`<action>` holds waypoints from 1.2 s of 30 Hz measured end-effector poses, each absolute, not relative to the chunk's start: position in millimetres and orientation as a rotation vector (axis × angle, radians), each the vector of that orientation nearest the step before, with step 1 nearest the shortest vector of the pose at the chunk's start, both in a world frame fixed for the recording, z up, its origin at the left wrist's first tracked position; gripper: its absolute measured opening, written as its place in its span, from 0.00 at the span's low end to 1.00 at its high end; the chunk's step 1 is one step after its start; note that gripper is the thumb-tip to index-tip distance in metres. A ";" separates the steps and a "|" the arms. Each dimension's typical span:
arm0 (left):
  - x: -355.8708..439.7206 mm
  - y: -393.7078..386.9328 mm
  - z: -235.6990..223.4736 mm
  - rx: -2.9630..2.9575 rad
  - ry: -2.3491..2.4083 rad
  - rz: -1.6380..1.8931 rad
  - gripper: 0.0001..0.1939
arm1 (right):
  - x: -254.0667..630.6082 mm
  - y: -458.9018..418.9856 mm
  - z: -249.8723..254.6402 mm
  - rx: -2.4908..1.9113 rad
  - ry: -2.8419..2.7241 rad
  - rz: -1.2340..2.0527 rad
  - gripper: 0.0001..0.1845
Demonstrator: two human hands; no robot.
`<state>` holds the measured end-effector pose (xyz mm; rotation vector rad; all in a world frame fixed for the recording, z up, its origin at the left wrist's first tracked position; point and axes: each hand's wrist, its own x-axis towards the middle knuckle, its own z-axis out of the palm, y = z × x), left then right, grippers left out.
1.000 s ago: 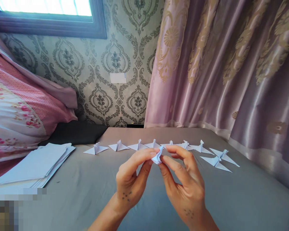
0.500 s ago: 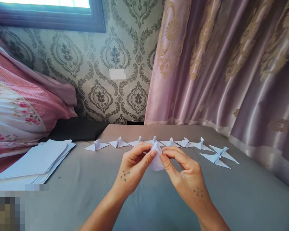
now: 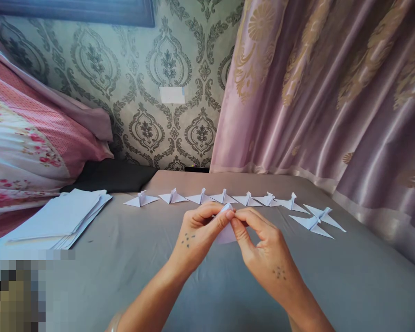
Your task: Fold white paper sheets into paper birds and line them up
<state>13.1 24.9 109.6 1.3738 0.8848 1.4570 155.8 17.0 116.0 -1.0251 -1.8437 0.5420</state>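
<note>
White paper, small and half-folded (image 3: 226, 229), sits pinched between the fingertips of the left hand (image 3: 198, 237) and right hand (image 3: 267, 256) above the grey bedsheet (image 3: 131, 267). Beyond, nine finished paper cranes (image 3: 223, 197) stand in a row; unfolded white sheets (image 3: 60, 216) remain stacked left.

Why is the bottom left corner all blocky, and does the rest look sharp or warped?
In the head view, the lower left corner is pixelated into coarse squares, hiding what lies there. The hands, left hand and right hand, and the folded paper they pinch look sharp. Wide-lens distortion bends the curtain outward. Light is soft daylight, with sheen on the curtain's folds.
</note>
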 end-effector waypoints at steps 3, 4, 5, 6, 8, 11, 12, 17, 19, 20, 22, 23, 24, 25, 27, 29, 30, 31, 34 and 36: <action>13.1 25.8 107.9 1.401 0.895 1.460 0.08 | 155.7 19.9 114.5 -1.018 -1.733 0.577 0.06; 12.9 26.1 107.8 1.428 0.888 1.452 0.09 | 156.3 20.9 113.9 -1.021 -1.700 0.603 0.06; 12.8 26.4 107.9 1.459 0.873 1.435 0.09 | 157.2 22.0 113.2 -1.022 -1.670 0.625 0.06; 12.6 26.6 108.2 1.491 0.855 1.413 0.10 | 158.2 22.9 112.6 -1.022 -1.642 0.636 0.06; 12.3 26.8 108.8 1.539 0.823 1.371 0.12 | 159.9 24.3 111.5 -1.028 -1.593 0.629 0.06; 11.5 26.8 109.3 1.589 0.807 1.325 0.12 | 161.3 25.5 110.0 -1.046 -1.545 0.614 0.06; 11.2 26.7 109.4 1.603 0.807 1.314 0.12 | 161.5 25.9 109.5 -1.049 -1.531 0.621 0.07; 8.9 26.6 110.2 1.610 0.783 1.265 0.11 | 162.5 27.9 107.8 -1.013 -1.473 0.741 0.06; 8.2 26.5 111.1 1.575 0.764 1.249 0.11 | 163.2 28.4 108.4 -0.985 -1.461 0.814 0.06; 8.0 26.4 111.6 1.557 0.757 1.242 0.11 | 163.7 28.6 108.8 -0.974 -1.462 0.849 0.06; 7.8 26.2 112.7 1.529 0.744 1.223 0.11 | 164.7 28.6 109.8 -0.956 -1.464 0.890 0.07; 7.8 26.1 113.2 1.516 0.736 1.211 0.11 | 165.2 28.6 110.1 -0.948 -1.465 0.900 0.07; 7.9 25.9 113.6 1.505 0.729 1.199 0.11 | 165.6 28.4 110.2 -0.942 -1.464 0.912 0.07; 8.0 25.7 114.1 1.496 0.726 1.185 0.10 | 165.9 28.3 110.4 -0.936 -1.457 0.925 0.07; 8.2 25.3 114.6 1.483 0.726 1.157 0.10 | 166.4 27.8 110.8 -0.933 -1.423 0.963 0.08; 8.2 24.9 114.6 1.470 0.730 1.129 0.11 | 167.2 27.4 111.9 -0.939 -1.385 0.998 0.08; 8.0 24.8 114.3 1.463 0.728 1.114 0.12 | 167.9 27.2 112.5 -0.942 -1.373 1.007 0.08; 7.8 24.7 113.9 1.456 0.723 1.099 0.12 | 168.9 27.2 113.3 -0.946 -1.374 1.019 0.08; 6.5 25.2 112.1 1.451 0.709 1.053 0.13 | 173.8 27.9 115.2 -0.977 -1.421 1.068 0.09; 5.2 25.7 111.4 1.465 0.698 1.024 0.13 | 177.5 28.6 116.2 -1.007 -1.462 1.079 0.09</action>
